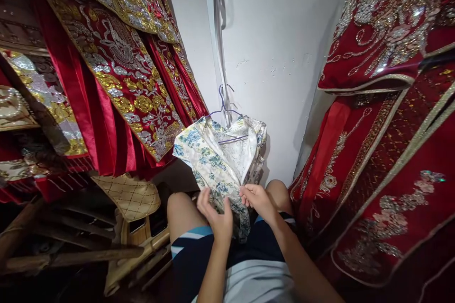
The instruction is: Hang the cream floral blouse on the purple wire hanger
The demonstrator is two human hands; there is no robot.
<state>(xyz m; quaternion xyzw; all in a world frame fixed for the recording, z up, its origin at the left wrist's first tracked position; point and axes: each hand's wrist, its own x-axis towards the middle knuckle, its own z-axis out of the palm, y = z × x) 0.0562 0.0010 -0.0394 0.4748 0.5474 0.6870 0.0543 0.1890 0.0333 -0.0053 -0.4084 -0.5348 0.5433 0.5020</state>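
Observation:
A white floral dress (213, 161) with blue and yellow print hangs in front of my knees on a thin purple hanger (223, 106). Its wrap-style neckline falls open, showing the pale inside. With thumb and fingertips, my right hand (256, 199) pinches the front edge where the two sides meet at the waist. My left hand (216, 217) is at the lower left of the dress front, fingers and thumb apart, close to the cloth; whether it touches the fabric is unclear. The lower part of the dress drops between my legs, partly hidden by my hands.
Red embroidered gowns with gold and silver sequins (142, 94) hang on the left. More red beaded garments (384, 165) hang close on the right. A white pole (216, 33) runs down the pale wall (270, 28) behind the hanger. Low left stands a bamboo chair (124, 258).

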